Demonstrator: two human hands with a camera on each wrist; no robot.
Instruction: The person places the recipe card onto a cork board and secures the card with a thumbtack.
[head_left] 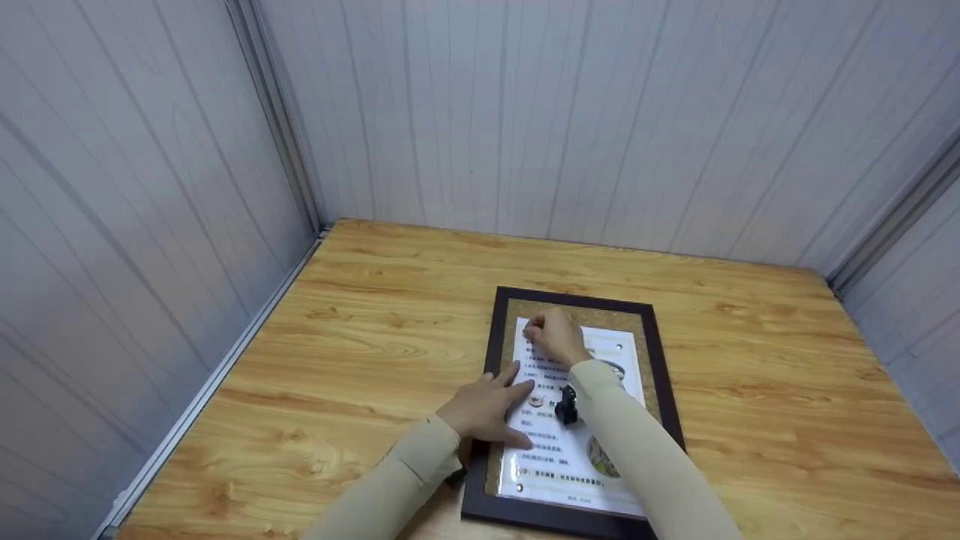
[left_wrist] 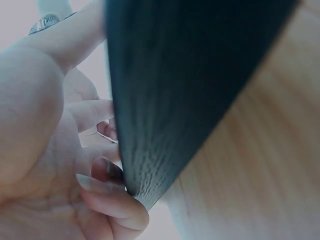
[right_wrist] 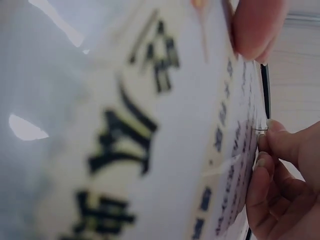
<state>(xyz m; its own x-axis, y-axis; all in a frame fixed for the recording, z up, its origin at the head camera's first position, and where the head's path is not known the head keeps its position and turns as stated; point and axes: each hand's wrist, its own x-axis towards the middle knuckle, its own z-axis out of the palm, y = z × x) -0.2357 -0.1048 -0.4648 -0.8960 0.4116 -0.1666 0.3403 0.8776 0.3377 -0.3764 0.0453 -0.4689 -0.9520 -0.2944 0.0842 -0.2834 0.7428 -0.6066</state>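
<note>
A dark-framed cork board lies on the table. On its cork sits a glossy printed sheet with lines of text and food pictures. At the sheet's upper left corner, my right hand pinches a thin metal pin between thumb and fingertips, close over the paper. My left hand spreads across the left side of the frame and sheet, fingers apart. In the left wrist view, the fingers lie along the dark wood-grain frame edge. Small round pin heads show at the sheet's upper right and lower left.
The wood-grain table extends on both sides of the board. Pale panel walls enclose it at the back, left and right. A small black camera sits at the right wrist, over the sheet.
</note>
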